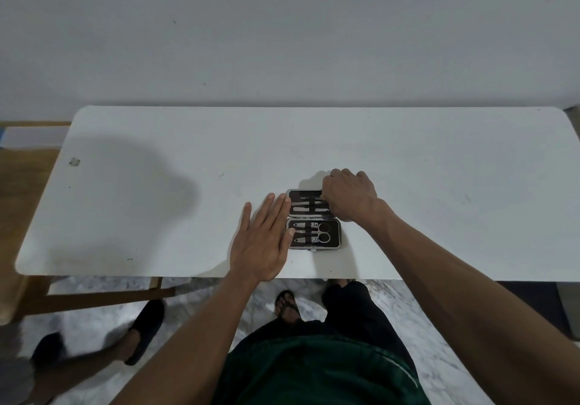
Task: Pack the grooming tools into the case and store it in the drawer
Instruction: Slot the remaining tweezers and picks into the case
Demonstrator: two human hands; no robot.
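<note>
One table (pixel 157 216): white, bearing the case near its front edge.
Case (pixel 314 219): lying open flat, both halves lined with grooming tools (pixel 310 233).
Left hand (pixel 260 241): resting flat, fingers spread, touching the case's left edge.
Right hand (pixel 348 195): curling closed over the far half's right end, pinching a tool there.

Home room: white table (pixel 408 159), marble floor (pixel 417 326)

Table (pixel 157 216) lies bare around the open case (pixel 314 219), flanked by both hands.
</note>
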